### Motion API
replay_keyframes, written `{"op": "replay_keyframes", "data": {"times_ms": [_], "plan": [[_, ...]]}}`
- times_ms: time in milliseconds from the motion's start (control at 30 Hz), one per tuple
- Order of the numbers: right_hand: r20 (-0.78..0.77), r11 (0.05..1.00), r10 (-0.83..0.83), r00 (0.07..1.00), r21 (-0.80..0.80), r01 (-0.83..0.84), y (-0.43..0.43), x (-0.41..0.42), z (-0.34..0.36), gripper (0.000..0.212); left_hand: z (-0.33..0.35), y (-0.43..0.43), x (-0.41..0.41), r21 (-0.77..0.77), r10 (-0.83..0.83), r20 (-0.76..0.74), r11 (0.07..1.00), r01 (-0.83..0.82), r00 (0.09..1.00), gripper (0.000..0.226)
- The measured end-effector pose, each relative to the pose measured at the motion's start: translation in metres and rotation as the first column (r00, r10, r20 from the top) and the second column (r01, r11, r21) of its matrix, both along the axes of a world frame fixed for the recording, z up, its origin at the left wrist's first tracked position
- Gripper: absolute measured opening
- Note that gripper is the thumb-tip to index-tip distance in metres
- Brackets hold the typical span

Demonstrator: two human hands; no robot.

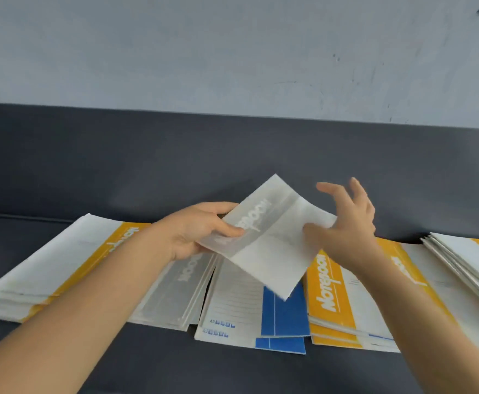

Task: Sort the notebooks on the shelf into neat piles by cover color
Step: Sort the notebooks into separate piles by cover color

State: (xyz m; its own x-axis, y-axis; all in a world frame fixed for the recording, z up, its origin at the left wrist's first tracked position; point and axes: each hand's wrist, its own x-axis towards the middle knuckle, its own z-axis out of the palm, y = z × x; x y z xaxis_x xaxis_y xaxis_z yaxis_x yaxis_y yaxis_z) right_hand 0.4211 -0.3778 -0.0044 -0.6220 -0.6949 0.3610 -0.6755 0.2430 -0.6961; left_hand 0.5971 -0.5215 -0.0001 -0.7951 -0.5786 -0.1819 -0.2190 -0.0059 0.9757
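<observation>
Both forearms reach in from the bottom edge, nearest to me: my left forearm slants up from the lower left corner, crossing over the left yellow pile of notebooks. Beyond it my left hand is curled round the near left edge of a grey notebook, thumb on top of the cover and fingers beneath. That notebook is held tilted in the air above the row, its printed title upside down to me. Below the left hand lies the grey pile, and just beside that the blue pile, two covers slightly offset, under the raised notebook's lower corner.

My right hand meets the notebook's right edge with the thumb laid on the cover, the fingers spread wide and lifted off it. Motion blur hides any firmer grip. Under my right forearm sits a second yellow pile, loosely fanned, and at the far right another fanned stack. All rest on the dark shelf.
</observation>
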Motion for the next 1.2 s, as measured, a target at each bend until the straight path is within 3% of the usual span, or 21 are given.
{"op": "replay_keyframes", "data": {"times_ms": [67,200,233,300,367,433,533,600,733,800,900,967,1033,1100,1200], "plan": [[-0.299,0.978,0.158,0.941,0.181,-0.106,-0.015,0.028,0.002,0.056,0.006,-0.015,0.021,-0.035,-0.052,0.016,0.998,0.053,0.998,0.037],[-0.344,0.918,0.349,0.871,0.31,-0.246,-0.055,0.074,0.005,0.031,0.012,-0.04,0.048,-0.025,0.056,-0.002,0.998,-0.056,0.998,0.026],[-0.29,0.913,0.371,0.882,0.287,-0.29,-0.065,0.08,0.006,0.03,0.011,-0.049,0.055,-0.015,0.094,-0.015,0.995,-0.094,0.996,0.028],[-0.018,0.895,0.407,0.913,0.21,-0.394,-0.081,0.089,0.006,0.033,0.009,-0.068,0.07,-0.009,0.143,-0.021,0.99,-0.143,0.989,0.039],[0.256,0.893,0.394,0.883,0.12,-0.433,-0.09,0.094,0.001,0.028,0.005,-0.085,0.087,-0.046,0.147,0.019,0.988,-0.146,0.989,0.046],[0.435,0.894,0.352,0.828,0.104,-0.435,-0.093,0.103,-0.003,0.022,-0.001,-0.096,0.098,-0.028,0.145,0.051,0.989,-0.144,0.988,0.047],[0.605,0.87,0.292,0.741,0.153,-0.468,-0.101,0.118,-0.014,0.037,-0.01,-0.107,0.103,-0.057,0.176,0.092,0.984,-0.172,0.98,0.037],[0.656,0.874,0.295,0.695,0.109,-0.473,-0.106,0.124,-0.021,0.032,-0.013,-0.116,0.101,-0.071,0.159,0.109,0.986,-0.151,0.981,0.026],[0.713,0.954,0.273,0.646,-0.116,-0.276,-0.112,0.114,-0.026,0.021,-0.01,-0.13,0.101,0.15,0.15,0.05,0.976,-0.156,0.987,0.034],[0.69,0.988,0.154,0.708,-0.103,-0.114,-0.114,0.109,-0.032,0.019,-0.011,-0.136,0.101,0.092,0.147,-0.011,0.985,-0.146,0.989,0.036],[0.571,0.999,0.04,0.82,-0.012,-0.04,-0.12,0.119,-0.044,0.021,-0.018,-0.135,0.098,-0.289,0.091,0.054,0.955,-0.071,0.994,0.031],[0.361,0.994,0.015,0.933,0.094,-0.052,-0.125,0.131,-0.052,0.027,-0.032,-0.131,0.091,-0.574,0.076,0.199,0.817,0.054,0.977,0.039],[0.04,0.964,0.036,0.999,0.263,-0.045,-0.127,0.141,-0.059,0.02,-0.047,-0.121,0.082,-0.754,0.123,0.448,0.585,0.3,0.886,0.056],[-0.166,0.844,0.194,0.967,0.531,-0.078,-0.126,0.149,-0.065,0.039,-0.064,-0.113,0.076,-0.736,0.148,0.627,0.435,0.519,0.765,0.072],[-0.234,0.638,0.387,0.892,0.766,-0.075,-0.117,0.155,-0.063,0.058,-0.072,-0.111,0.075,-0.689,0.133,0.695,0.405,0.602,0.706,0.071]]}}
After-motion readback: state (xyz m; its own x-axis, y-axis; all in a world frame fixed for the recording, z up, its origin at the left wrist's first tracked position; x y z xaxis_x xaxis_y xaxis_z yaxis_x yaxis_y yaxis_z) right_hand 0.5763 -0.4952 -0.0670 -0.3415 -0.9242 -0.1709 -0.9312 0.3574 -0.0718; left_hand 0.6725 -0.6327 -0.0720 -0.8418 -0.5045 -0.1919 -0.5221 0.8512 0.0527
